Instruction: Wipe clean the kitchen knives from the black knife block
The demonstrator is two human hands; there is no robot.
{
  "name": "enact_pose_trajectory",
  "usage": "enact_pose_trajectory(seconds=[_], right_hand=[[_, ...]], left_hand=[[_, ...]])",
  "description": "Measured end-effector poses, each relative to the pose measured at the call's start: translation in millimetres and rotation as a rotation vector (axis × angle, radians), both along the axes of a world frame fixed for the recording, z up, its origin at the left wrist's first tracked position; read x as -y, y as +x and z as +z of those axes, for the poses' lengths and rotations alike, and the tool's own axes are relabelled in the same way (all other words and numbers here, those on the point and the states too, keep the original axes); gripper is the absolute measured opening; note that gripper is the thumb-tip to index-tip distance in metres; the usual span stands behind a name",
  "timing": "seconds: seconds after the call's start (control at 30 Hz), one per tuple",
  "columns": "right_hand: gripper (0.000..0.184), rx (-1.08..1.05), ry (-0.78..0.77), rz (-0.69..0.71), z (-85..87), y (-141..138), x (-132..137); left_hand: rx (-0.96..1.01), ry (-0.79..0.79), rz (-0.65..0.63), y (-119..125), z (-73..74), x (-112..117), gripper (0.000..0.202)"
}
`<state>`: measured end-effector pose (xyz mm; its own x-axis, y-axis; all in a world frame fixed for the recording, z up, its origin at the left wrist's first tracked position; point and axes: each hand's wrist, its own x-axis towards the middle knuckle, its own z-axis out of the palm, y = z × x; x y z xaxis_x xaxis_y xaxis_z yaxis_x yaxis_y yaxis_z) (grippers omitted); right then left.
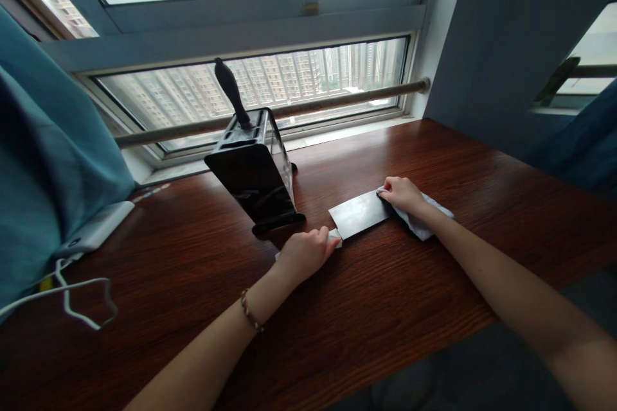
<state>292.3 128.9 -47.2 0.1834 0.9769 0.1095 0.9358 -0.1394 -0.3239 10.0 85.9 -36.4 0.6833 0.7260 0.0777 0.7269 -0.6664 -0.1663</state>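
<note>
A cleaver (361, 213) with a broad, shiny metal blade is held low over the wooden table, its blade pointing right. My left hand (306, 253) is closed around its pale handle, most of which is hidden by the fingers. At the far end of the blade, my right hand (403, 195) pinches a white cloth (424, 225) with a dark patch along its near side. The cloth covers that end of the blade and trails to the right under my wrist. Behind my left hand stands a black knife block (248, 183) with clear sides and one black-handled tool (231, 90) upright in it.
The reddish-brown table (376, 308) reaches to a window with a metal rail (347, 101) across it. On the left, a white power strip (99, 228) and a looping white cable (80, 314) lie beside a blue curtain (58, 128). A wall rises at the right.
</note>
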Motion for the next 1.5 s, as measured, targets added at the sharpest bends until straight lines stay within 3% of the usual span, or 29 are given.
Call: enact_pose_trajectory(seconds=[0.27,0.5,0.77,1.0,1.5], right_hand=[[0.021,-0.006,-0.005,0.144,5.6,-11,5],[0.018,-0.064,0.044,0.365,11.7,-30,18],[0.015,-0.124,0.029,0.447,13.3,-48,28],[0.015,-0.113,-0.019,0.464,14.9,-54,32],[0.016,-0.105,-0.089,0.280,18.2,-51,31]], left_hand=[[-0.002,0.013,-0.002,0,-1.7,1,0.044],[0.012,0.020,0.004,0,-4.1,3,0.043],[0.007,0.002,-0.008,0,-3.6,1,0.042],[0.003,-0.040,-0.009,1,-0.4,-1,0.040],[-0.027,-0.122,0.011,2,4.2,-6,0.038]])
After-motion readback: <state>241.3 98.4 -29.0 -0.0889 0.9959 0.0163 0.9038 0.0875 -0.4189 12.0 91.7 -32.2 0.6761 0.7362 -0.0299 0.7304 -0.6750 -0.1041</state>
